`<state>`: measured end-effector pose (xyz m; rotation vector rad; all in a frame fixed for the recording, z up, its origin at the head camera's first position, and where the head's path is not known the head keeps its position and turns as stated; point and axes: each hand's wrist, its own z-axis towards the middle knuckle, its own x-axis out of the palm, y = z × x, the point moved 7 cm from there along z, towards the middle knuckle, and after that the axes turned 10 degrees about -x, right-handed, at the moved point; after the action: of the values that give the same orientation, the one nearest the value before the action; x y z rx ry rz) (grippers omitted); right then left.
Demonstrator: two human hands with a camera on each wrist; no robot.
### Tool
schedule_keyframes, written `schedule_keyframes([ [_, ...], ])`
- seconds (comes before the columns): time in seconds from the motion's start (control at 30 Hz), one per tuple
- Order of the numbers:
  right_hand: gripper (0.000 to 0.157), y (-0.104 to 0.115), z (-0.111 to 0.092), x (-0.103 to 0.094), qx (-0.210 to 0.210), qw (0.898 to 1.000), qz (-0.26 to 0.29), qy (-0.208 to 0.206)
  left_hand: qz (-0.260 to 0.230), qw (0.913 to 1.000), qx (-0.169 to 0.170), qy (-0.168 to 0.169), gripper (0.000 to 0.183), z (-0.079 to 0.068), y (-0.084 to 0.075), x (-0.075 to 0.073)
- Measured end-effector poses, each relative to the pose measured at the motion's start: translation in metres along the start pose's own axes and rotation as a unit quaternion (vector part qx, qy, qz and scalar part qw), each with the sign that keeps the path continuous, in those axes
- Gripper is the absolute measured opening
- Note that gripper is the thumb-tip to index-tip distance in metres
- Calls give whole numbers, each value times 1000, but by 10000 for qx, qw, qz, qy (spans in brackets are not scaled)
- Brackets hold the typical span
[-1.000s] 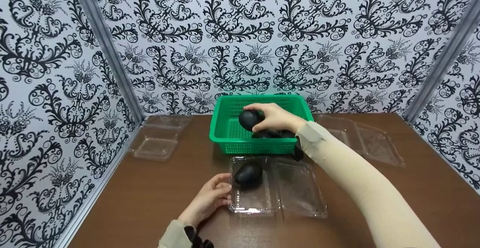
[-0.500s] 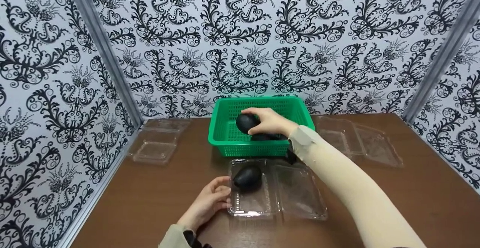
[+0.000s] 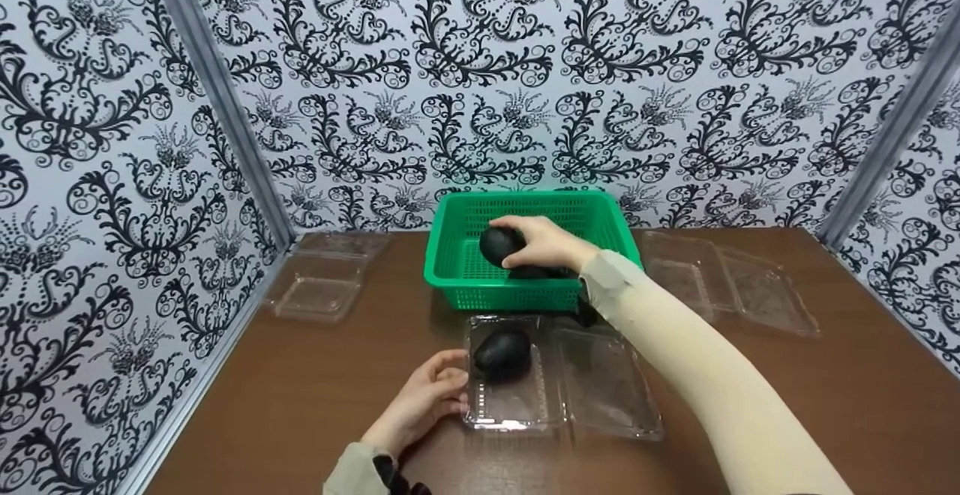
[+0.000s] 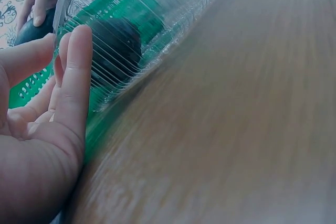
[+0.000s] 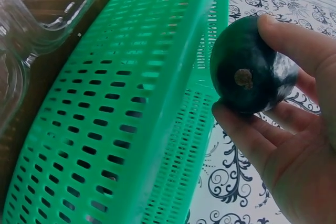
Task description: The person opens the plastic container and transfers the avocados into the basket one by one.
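Note:
In the head view, my right hand (image 3: pixel 551 242) holds a dark avocado (image 3: pixel 499 246) over the green basket (image 3: pixel 480 283), thumb on one side and fingers on the other. The right wrist view shows the stem scar of this avocado (image 5: pixel 236 66). Below the hand, another dark item partly shows in the basket; the hand hides most of it. In front stands a clear plastic clamshell box (image 3: pixel 517 409), its lid folded out to the right, with one avocado (image 3: pixel 502 355) inside. My left hand (image 3: pixel 424 397) rests its fingertips against the box's left side, fingers (image 4: pixel 77 72) fairly straight.
Two more clear clamshell boxes lie unfolded on the brown table (image 3: pixel 315 375): one box (image 3: pixel 319 296) at the left and one box (image 3: pixel 686 285) at the right. Patterned panels (image 3: pixel 525 67) enclose the table at the back and sides.
My right hand, with the avocado in it, has shifted slightly left and down over the basket. The left hand stays at the box. The head view has shifted a little.

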<state>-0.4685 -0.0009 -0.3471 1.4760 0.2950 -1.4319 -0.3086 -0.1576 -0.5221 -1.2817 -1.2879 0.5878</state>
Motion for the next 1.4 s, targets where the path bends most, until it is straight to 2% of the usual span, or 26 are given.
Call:
schedule_keyframes([
  [0.23, 71, -4, 4, 3, -72, 10000, -12, -18, -4, 10000, -3, 72, 43, 1, -5, 2],
  [0.4, 74, -10, 4, 2, 58, 9999, 51, -132, 89, 9999, -8, 53, 44, 3, -10, 3],
  [0.53, 79, -16, 2, 6, 262, 9991, 320, -135, 132, 9999, -38, 48, 45, 4, -8, 4],
  [0.63, 77, -18, 0, 10, 304, 9984, 457, -132, 137, 9999, -64, 65, 45, 4, -6, 5],
  [0.77, 71, -20, 0, 13, 176, 9990, 397, -119, 144, 9999, -41, 82, 46, 4, -4, 5],
  [1.13, 68, -26, 5, 23, 46, 9991, 414, -59, 124, 9999, -21, 58, 46, 3, -3, 2],
  [1.4, 70, -33, 4, 28, 200, 9985, 503, 62, 101, 9999, -32, 34, 43, 1, -1, 2],
])
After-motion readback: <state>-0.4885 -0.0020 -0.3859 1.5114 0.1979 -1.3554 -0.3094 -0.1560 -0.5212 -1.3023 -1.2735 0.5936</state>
